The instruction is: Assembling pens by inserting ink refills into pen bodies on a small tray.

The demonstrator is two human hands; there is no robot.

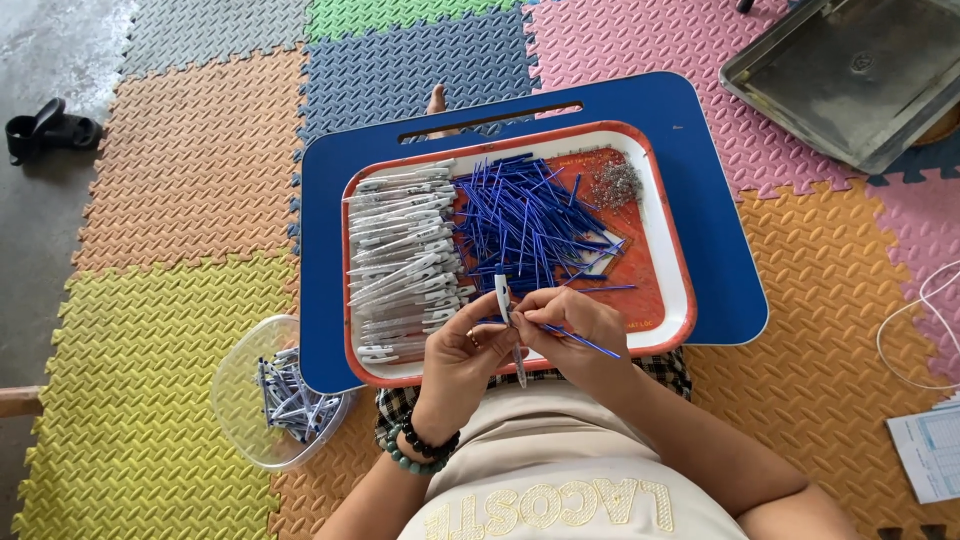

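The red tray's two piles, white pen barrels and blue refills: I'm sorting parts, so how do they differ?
The white pen barrels are thick and pale, lying roughly parallel on the left of the red tray. The blue refills are thin, dark blue and criss-crossed in a loose heap at its centre. Both are long, slim parts lying flat on that tray.

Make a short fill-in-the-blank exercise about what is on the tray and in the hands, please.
1. The left hand holds a white ____ barrel.
2. The right hand holds a thin ____ refill.
3. The red tray rests on a ____ lap desk.

Missing words: pen; blue; blue
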